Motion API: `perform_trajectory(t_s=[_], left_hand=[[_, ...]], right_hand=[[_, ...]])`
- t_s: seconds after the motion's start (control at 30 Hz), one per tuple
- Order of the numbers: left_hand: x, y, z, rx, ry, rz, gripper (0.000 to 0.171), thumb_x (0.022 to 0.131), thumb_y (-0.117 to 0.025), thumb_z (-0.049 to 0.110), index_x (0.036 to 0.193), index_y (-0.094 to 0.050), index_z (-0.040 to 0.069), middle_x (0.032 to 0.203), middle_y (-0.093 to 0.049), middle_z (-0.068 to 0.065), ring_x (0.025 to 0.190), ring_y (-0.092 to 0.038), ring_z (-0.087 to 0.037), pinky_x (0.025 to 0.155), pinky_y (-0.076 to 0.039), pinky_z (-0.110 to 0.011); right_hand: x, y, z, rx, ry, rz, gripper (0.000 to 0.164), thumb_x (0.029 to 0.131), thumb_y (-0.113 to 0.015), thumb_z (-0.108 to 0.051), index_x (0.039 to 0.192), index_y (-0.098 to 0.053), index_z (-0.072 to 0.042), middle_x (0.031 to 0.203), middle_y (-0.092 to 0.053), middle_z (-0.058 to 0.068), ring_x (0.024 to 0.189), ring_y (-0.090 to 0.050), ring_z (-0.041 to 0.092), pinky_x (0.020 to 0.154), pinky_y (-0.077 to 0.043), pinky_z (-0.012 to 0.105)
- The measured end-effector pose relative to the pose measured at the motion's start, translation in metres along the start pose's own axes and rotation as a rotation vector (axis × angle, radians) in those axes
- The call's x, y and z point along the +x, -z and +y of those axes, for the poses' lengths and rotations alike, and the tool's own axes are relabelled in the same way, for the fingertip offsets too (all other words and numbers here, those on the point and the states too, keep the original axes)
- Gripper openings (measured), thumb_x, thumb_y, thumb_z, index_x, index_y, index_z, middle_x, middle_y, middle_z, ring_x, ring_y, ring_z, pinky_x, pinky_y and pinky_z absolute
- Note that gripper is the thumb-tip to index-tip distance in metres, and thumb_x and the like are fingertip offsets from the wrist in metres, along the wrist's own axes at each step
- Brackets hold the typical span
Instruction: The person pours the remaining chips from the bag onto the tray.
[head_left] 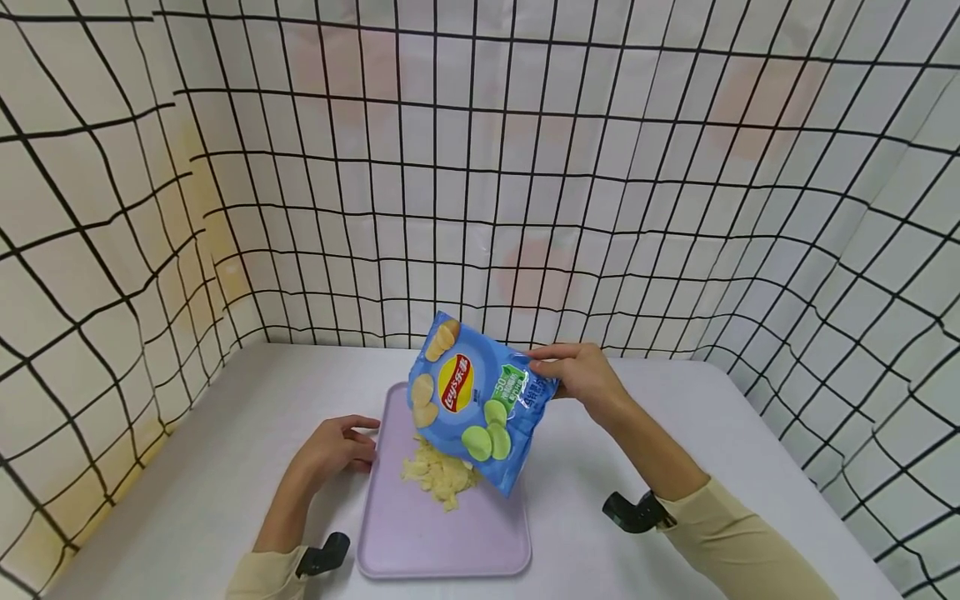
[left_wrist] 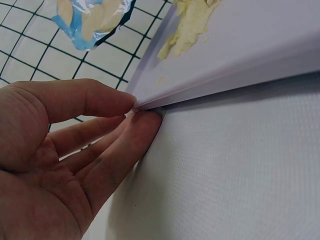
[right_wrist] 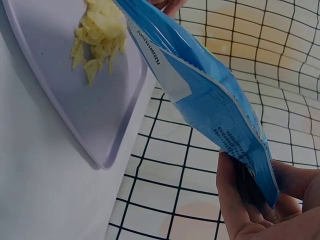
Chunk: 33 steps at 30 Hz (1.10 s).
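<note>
A blue Lay's chip bag point(head_left: 463, 421) is tilted above a pale purple tray point(head_left: 442, 546). My right hand point(head_left: 588, 382) grips the bag by its upper right corner; in the right wrist view, thumb and fingers point(right_wrist: 232, 190) pinch the end of the bag point(right_wrist: 207, 107). A heap of broken potato chips point(head_left: 442, 473) lies on the tray, partly hidden by the bag. At the tray's left edge, my left hand point(head_left: 335, 448) pinches the rim, thumb on top and fingers against the side, as the left wrist view shows with the tray point(left_wrist: 250, 45). What is left inside the bag cannot be seen.
The tray rests on a white table point(head_left: 217, 442). Behind the table and along both sides stand white walls with a black grid point(head_left: 480, 200). Dark wrist-camera mounts point(head_left: 633, 511) sit on both cuffs of the beige sleeves point(head_left: 738, 542).
</note>
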<state>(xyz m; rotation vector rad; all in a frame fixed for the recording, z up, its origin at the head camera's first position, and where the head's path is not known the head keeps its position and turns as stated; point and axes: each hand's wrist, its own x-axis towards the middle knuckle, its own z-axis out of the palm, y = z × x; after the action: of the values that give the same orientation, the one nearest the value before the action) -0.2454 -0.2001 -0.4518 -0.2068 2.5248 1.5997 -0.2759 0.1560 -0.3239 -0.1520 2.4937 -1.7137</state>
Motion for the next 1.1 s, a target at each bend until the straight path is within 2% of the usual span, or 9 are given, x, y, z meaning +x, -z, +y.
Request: perform_trajectory(t_s=[0.27, 0.47, 0.6, 0.77, 1.1], left_hand=[[0.000, 0.000, 0.000, 0.002, 0.003, 0.005, 0.050, 0.083, -0.074, 0.000, 0.132, -0.062, -0.001, 0.098, -0.069, -0.014, 0.073, -0.069, -0.019, 0.072, -0.061, -0.034], [0.002, -0.001, 0.000, -0.002, -0.001, -0.003, 0.051, 0.083, -0.074, -0.001, 0.132, -0.061, -0.002, 0.097, -0.069, -0.014, 0.073, -0.069, -0.019, 0.071, -0.061, -0.034], [0.002, -0.002, 0.000, -0.004, 0.011, 0.000, 0.050, 0.083, -0.073, -0.001, 0.132, -0.062, -0.001, 0.097, -0.069, -0.014, 0.072, -0.069, -0.020, 0.071, -0.061, -0.033], [0.001, -0.001, 0.000, -0.001, 0.018, 0.000, 0.050, 0.083, -0.074, 0.000, 0.132, -0.062, -0.001, 0.097, -0.068, -0.014, 0.073, -0.069, -0.020, 0.071, -0.061, -0.033], [0.001, 0.001, -0.003, -0.011, 0.003, 0.003, 0.050, 0.083, -0.074, -0.001, 0.132, -0.062, -0.001, 0.097, -0.068, -0.014, 0.073, -0.069, -0.020, 0.071, -0.061, -0.035]], right_hand=[[-0.002, 0.003, -0.003, -0.005, 0.012, -0.011, 0.033, 0.097, -0.067, -0.018, 0.126, -0.071, -0.002, 0.110, -0.074, 0.015, 0.078, -0.071, 0.016, 0.077, -0.061, 0.028], [-0.002, 0.011, -0.003, 0.003, 0.023, 0.029, 0.033, 0.099, -0.065, -0.019, 0.127, -0.070, -0.003, 0.105, -0.074, 0.013, 0.079, -0.072, 0.017, 0.078, -0.061, 0.028], [-0.001, 0.009, 0.000, 0.000, -0.002, 0.016, 0.033, 0.097, -0.067, -0.019, 0.126, -0.071, -0.004, 0.106, -0.075, 0.012, 0.078, -0.071, 0.017, 0.078, -0.061, 0.028], [0.000, 0.006, 0.003, 0.005, 0.008, 0.012, 0.031, 0.097, -0.067, -0.017, 0.125, -0.072, -0.004, 0.106, -0.075, 0.014, 0.078, -0.072, 0.018, 0.077, -0.061, 0.029], [0.001, 0.007, -0.009, 0.002, 0.024, 0.013, 0.034, 0.099, -0.065, -0.019, 0.128, -0.069, -0.002, 0.099, -0.075, 0.012, 0.076, -0.073, 0.018, 0.078, -0.062, 0.029]])
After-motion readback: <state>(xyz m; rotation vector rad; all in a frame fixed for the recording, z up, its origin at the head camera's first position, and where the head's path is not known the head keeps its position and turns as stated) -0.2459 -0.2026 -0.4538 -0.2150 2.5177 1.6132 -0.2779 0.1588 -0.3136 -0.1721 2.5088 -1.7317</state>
